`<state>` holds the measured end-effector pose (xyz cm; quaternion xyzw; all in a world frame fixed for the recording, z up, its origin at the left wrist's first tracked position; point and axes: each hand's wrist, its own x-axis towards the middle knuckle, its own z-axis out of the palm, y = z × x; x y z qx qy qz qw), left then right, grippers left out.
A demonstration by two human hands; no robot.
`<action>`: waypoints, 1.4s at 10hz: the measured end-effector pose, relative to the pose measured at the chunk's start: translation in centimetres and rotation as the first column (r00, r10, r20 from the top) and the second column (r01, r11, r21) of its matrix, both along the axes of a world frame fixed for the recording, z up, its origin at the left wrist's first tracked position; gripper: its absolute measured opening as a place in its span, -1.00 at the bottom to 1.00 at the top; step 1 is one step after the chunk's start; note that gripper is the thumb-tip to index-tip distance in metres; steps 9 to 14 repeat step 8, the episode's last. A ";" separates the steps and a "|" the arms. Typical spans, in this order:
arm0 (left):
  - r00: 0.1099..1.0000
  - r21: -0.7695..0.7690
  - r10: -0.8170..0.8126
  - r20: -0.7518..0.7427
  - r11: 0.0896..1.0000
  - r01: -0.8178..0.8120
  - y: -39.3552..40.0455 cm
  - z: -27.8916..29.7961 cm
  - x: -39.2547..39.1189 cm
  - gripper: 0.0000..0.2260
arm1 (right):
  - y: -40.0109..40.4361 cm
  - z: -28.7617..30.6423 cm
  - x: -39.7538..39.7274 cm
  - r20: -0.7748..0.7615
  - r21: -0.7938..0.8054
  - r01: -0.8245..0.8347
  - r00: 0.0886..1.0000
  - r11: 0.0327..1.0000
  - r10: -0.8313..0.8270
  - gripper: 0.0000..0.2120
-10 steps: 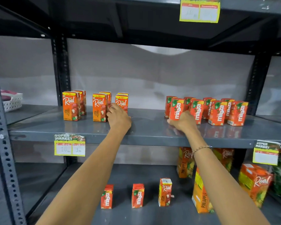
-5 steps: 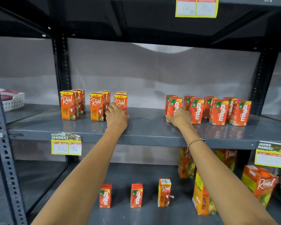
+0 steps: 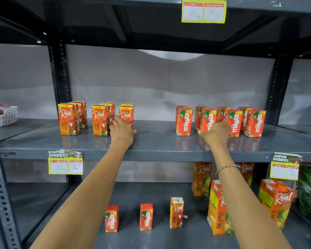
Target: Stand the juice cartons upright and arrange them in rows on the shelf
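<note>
- Change, right side: one second back the right hand (image 3: 216,134) was wrapped around the leftmost front Maaza carton, tilted; now that carton (image 3: 184,121) stands free and upright, and the hand has moved one place rightward to the second front Maaza carton (image 3: 208,119).
- Change, left side: the left hand (image 3: 122,131) remains at the third front Real carton (image 3: 127,116), as in both earlier views; little has shifted there.
- Meaning for the task: judged as late-stage tidying. Every carton on the middle shelf (image 3: 156,141) already stands; what remains looks like squaring the fronts and evening the gaps.
- Grip, left: fingers laid against the lower left face of the third Real carton, thumb out on the shelf; whether it is clasped or only nudged, I cannot tell.
- Grip, right: fingers reach to the base of the second Maaza carton; contact seems likely, but a closed hold cannot be told.
- Location: Real cartons in three files, two deep, on the shelf's left half; Maaza cartons in four files, two deep, on the right half; a wide bare gap between the groups.
- Orientation: long axis vertical on all; printed fronts face outward, the Maaza fronts turned slightly leftward. Maaza lettering runs bottom to top.
</note>
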<state>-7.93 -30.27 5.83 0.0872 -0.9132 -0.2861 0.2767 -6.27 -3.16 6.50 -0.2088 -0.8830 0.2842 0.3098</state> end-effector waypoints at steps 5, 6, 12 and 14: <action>1.000 0.017 0.004 -0.002 1.000 -0.004 0.1 0.0 0.1 -0.22 | 0.7 0.3 -1.9 0.006 -0.063 -0.126 0.992 0.990 0.127 -0.33; 1.000 0.037 0.001 -0.008 0.999 0.000 0.0 0.1 -0.2 -0.24 | 0.7 0.4 -2.1 -0.006 -0.079 -0.124 0.992 0.989 0.124 -0.32; 0.998 0.089 -0.034 0.062 0.996 0.028 0.0 0.6 1.2 -0.20 | 0.9 0.3 -0.6 0.078 -0.065 -0.154 0.984 0.986 0.159 -0.35; 0.998 0.089 -0.034 0.062 0.996 0.028 0.0 0.6 1.2 -0.20 | 0.9 0.3 -0.6 0.078 -0.065 -0.154 0.984 0.986 0.159 -0.35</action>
